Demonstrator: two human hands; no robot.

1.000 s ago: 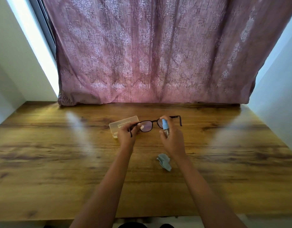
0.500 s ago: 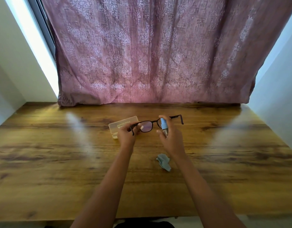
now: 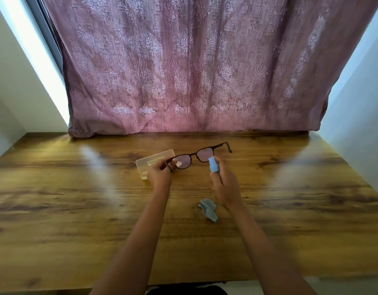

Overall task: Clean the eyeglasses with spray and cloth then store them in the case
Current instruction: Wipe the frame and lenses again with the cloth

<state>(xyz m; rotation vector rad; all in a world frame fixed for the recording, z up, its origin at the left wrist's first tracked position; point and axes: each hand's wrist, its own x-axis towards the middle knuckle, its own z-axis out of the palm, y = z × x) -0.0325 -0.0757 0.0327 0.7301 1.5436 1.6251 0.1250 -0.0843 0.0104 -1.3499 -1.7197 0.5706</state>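
Pale case [image 3: 155, 160] flat on wooden table [image 3: 56, 209], near edge hidden behind left hand [image 3: 160, 175]. Left hand curled, pinching left end of dark-framed glasses [image 3: 199, 155]. Glasses up off table, tilted, right end higher, one arm showing at that end. Crumpled grey-blue cloth [image 3: 208, 209] lying on table nearer the person, just left of right wrist, untouched. Small blue spray bottle [image 3: 212, 165] upright, close in front of right lens, gripped by right hand [image 3: 226, 186], fingers wrapped round it. Pink curtain [image 3: 183, 71] behind.
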